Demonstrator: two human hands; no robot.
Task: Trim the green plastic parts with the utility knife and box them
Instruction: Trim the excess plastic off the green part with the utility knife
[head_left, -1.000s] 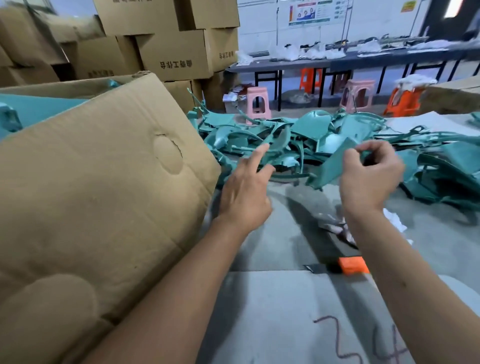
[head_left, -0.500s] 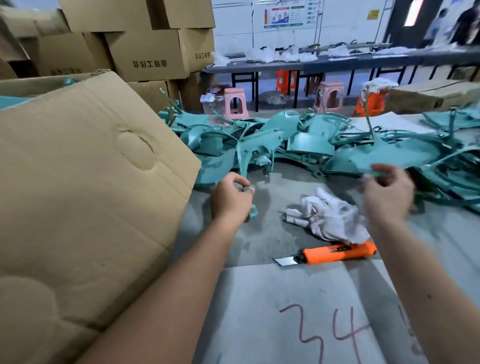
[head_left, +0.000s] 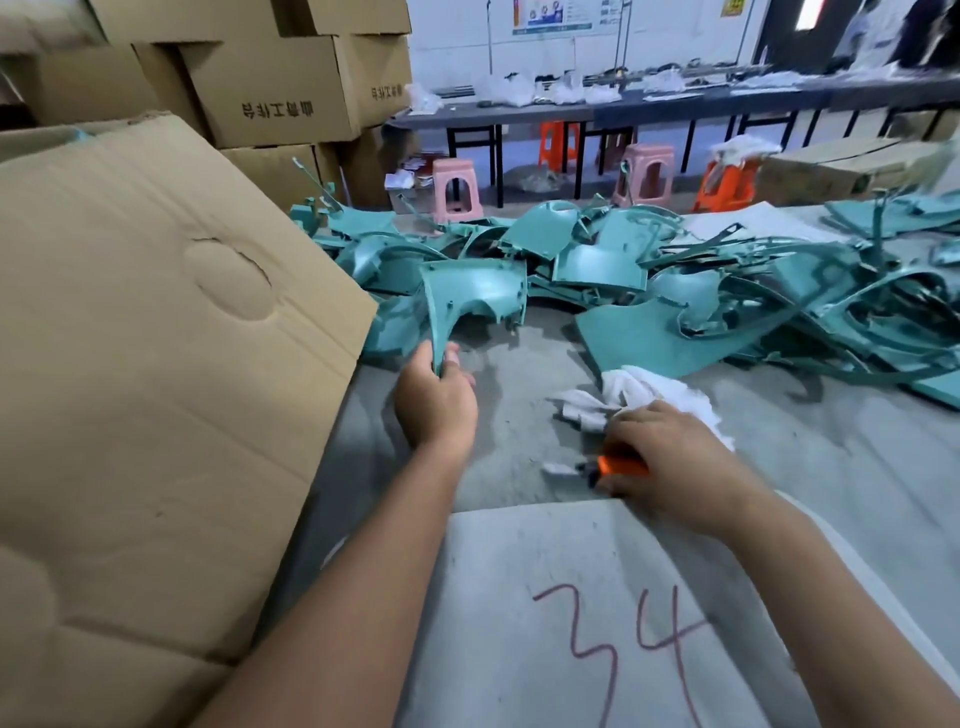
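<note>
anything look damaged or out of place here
The cardboard box flap at left has a round dent with a torn edge. The green parts lie in a loose, tangled heap across the table rather than stacked. Nothing else stands out.

Left hand (head_left: 435, 402) grips green plastic part (head_left: 470, 299); right hand (head_left: 670, 462) closes over orange utility knife (head_left: 613, 466) on grey tabletop (head_left: 519, 436).
</note>
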